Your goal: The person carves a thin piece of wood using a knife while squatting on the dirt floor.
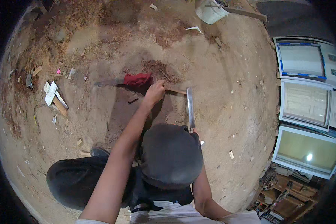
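Observation:
My left hand (156,90) grips a slim wooden piece (175,90) that extends rightward to a long metal blade (190,106). The blade stands roughly lengthwise in the view, its upper end crossing the wood's right end. My right hand (195,133), mostly hidden behind my dark-clad knee (168,153), holds the blade's handle. A crumpled red cloth (136,79) lies just beyond my left hand, with a long dark shape beside it that I cannot make out. Small chips and dark debris (158,69) are scattered on the dirt ground (227,112) around them.
At the upper right are a white bucket (209,13) and a plank (246,13). Framed panes (302,100) line the right side above stacked wooden pieces (283,194). White and tan offcuts (52,95) lie at left. My bent left leg (74,179) is at lower left.

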`<state>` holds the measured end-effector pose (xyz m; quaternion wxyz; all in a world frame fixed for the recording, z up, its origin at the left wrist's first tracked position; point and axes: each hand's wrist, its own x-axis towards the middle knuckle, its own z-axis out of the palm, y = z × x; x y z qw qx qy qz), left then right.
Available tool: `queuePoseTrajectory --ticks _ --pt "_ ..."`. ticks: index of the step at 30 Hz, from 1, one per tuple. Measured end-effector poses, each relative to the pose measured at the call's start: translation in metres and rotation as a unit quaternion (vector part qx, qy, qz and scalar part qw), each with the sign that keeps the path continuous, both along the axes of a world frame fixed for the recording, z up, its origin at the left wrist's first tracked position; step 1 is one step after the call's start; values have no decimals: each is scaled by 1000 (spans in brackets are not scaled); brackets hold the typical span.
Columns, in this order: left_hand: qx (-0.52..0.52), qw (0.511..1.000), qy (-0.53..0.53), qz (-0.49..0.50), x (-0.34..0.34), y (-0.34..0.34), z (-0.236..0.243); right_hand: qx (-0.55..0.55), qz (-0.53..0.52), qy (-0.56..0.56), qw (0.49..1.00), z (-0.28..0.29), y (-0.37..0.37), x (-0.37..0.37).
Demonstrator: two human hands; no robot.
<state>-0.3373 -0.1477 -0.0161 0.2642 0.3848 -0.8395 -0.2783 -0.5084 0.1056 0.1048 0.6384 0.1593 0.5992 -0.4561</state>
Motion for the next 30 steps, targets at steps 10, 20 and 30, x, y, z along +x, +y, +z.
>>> queuePoseTrajectory --ticks 10,20,30 --pt "12 999 -37 -16 0 3 6 -240 26 527 815 48 -19 23" --pt "32 999 -35 -14 0 3 12 8 92 165 982 -30 -4 13" --pt "19 1000 -8 -16 1 2 10 -211 -9 470 857 45 -18 13"
